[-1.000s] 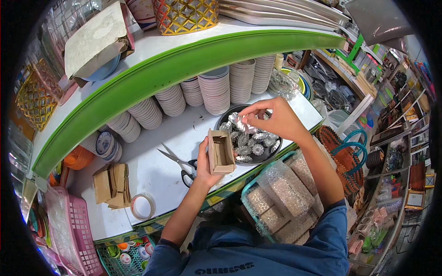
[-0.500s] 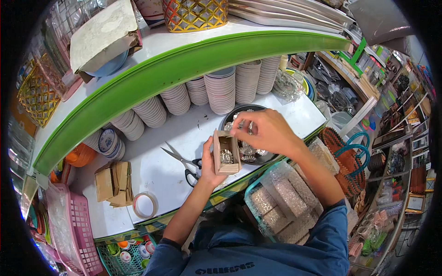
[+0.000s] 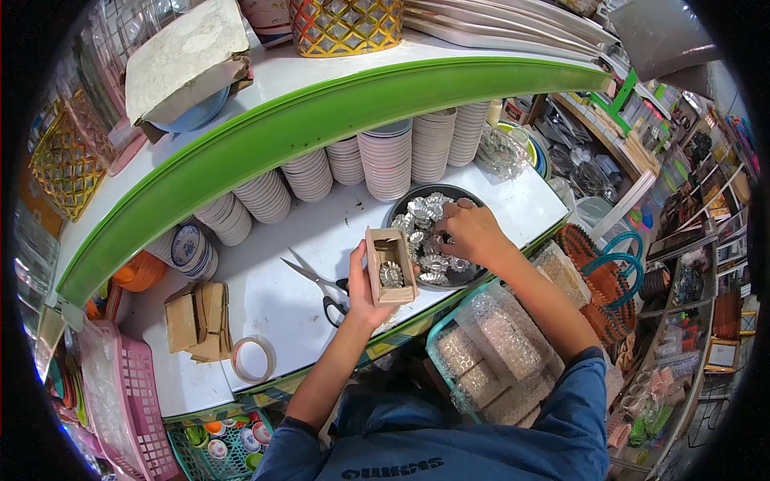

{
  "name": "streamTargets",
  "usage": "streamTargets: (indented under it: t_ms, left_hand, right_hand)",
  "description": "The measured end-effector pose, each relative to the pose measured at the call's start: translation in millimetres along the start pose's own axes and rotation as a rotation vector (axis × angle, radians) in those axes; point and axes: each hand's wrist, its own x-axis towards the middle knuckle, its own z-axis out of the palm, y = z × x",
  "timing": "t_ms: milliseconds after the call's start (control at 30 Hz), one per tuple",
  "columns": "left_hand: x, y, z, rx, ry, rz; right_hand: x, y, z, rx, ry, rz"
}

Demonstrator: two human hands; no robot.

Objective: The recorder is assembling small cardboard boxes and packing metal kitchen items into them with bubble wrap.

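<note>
From where I'm standing, the change is plain to see: 1 second ago the cardboard box (image 3: 396, 297) looked bare inside, and now a fluted silver cup (image 3: 391, 274) sits in its lower part, with its ribbed edge showing. I can't tell whether another is tucked under it.

The left hand (image 3: 367, 293) has the box tilted, open side up, just left of the black pan (image 3: 465, 277); its fingers are closed around the left side and the near end, a snug hold. The right hand (image 3: 473, 231) was over the box mouth 0.5 seconds ago and has gone back to the pan. Its fingers are curled down among the loose silver cups (image 3: 435, 263) — half closed, I'd say, though the tips are hidden and I can't tell whether they have hold of anything.

So the filling looks to me barely begun: there's plenty of room left in the box, and a good heap remains in the pan beside it on the white table (image 3: 309, 224).

Nothing else seems to have been disturbed. The scissors (image 3: 313, 276) lie splayed just left of the left hand, and farther left the tape roll (image 3: 268, 358) rests near the folded cardboard (image 3: 210, 321) — both untouched.
</note>
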Motion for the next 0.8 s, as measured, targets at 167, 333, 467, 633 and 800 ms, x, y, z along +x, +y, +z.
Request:
streamTargets:
  t_ms: [167,333,467,633,800]
  left_hand:
    - [-0.7,0.1,0.1,0.042,0.018,-0.019]
    - [-0.1,-1.1,-0.1,0.027,0.030,-0.013]
    - [1.7,1.7,-6.5,0.064,-0.081,-0.044]
    - [-3.1,-2.5,3.5,0.142,0.084,-0.005]
    - [0.9,-4.3,-4.6,0.165,0.120,-0.028]
  right_hand:
    - [2.9,0.8,-1.9,0.015,-0.071,0.003]
    - [-1.7,8.6,-13.3,0.206,-0.054,0.014]
    - [-3.6,11.9,-32.8,0.333,0.022,0.033]
    - [-6.2,2.3,-68.8,0.721,0.056,0.036]
    - [-7.9,-20.3,-90.6,0.780,0.097,-0.116]
